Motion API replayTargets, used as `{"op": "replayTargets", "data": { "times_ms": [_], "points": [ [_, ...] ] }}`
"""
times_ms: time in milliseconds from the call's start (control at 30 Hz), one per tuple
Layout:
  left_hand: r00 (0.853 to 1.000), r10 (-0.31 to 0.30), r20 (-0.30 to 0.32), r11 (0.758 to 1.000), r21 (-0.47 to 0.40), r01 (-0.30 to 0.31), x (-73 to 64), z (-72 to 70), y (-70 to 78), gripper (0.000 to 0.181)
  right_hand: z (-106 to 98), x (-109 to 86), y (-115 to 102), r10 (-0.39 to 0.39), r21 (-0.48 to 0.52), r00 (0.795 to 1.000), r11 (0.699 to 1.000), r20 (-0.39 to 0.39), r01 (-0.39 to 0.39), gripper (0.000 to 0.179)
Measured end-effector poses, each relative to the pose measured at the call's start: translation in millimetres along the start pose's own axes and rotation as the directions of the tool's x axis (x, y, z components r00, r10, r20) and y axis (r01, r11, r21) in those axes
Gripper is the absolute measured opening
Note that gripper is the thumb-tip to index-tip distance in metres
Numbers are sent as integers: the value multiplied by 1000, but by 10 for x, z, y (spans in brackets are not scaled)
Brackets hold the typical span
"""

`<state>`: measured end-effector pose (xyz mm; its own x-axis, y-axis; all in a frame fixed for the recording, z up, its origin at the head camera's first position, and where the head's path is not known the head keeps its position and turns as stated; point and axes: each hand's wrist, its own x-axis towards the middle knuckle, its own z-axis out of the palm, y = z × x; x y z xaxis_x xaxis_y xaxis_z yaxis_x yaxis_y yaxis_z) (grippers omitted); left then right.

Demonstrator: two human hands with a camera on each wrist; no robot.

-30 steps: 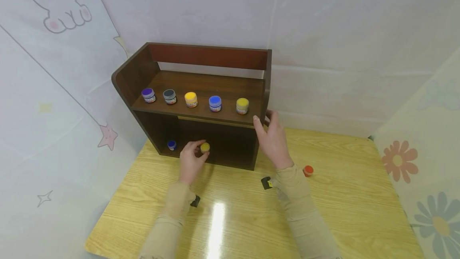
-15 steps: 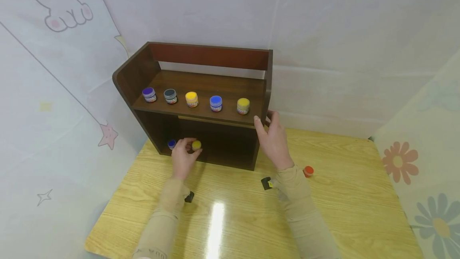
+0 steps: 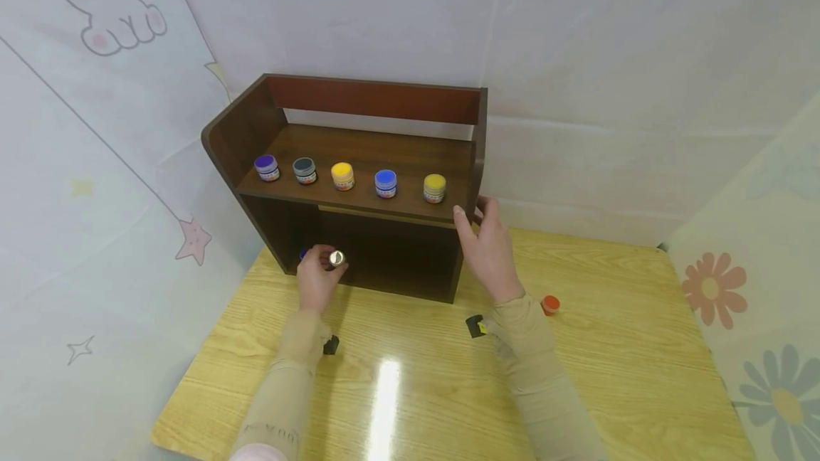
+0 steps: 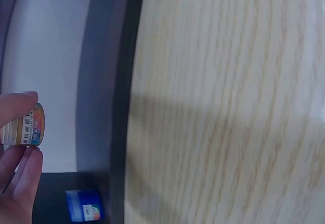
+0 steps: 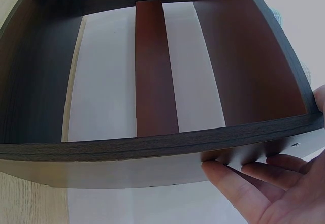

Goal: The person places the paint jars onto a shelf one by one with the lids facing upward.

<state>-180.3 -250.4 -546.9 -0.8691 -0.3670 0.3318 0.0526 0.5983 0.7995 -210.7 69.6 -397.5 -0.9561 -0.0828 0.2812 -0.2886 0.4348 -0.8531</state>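
Observation:
My left hand [image 3: 314, 282] pinches a small yellow paint jar [image 3: 336, 258] between thumb and fingers, at the front of the lower compartment of a dark brown shelf [image 3: 378, 209]. The left wrist view shows the held jar [image 4: 31, 126] tipped on its side, its printed label visible. Just left of that hand stands a blue paint jar [image 4: 84, 205], mostly hidden behind the fingers in the head view. My right hand [image 3: 490, 255] grips the shelf's right side panel, thumb on the front edge and fingers against the outer face.
On the upper board stand several paint jars in a row, from a purple jar [image 3: 267, 168] to an olive-yellow jar [image 3: 434, 188]. A red jar [image 3: 549, 305] sits on the wooden table [image 3: 640, 347] right of my right sleeve. A cloth backdrop [image 3: 608, 91] hangs behind.
My left hand has moved left with the yellow jar towards the blue one and tilted it, so its yellow lid no longer faces the head view. The right hand stays put.

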Motion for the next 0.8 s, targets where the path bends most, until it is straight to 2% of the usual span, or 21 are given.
{"op": "replayTargets", "data": {
  "times_ms": [233, 467, 800],
  "points": [
    [995, -93, 19, 995, 46, 92, 67, 8, -100, 39, -5, 1, 9, 2, -1, 1000, 1000, 8, -2, 64],
    [985, -166, 50, 983, 86, 162, 104, 17, -186, 38, -12, -1, -4, 8, 2, 1000, 1000, 11, -8, 65],
    [973, -229, 29, 968, 115, 225, 152, 72, -252, 38, -12, 5, -7, 6, -2, 1000, 1000, 6, -6, 63]
  ]
}}
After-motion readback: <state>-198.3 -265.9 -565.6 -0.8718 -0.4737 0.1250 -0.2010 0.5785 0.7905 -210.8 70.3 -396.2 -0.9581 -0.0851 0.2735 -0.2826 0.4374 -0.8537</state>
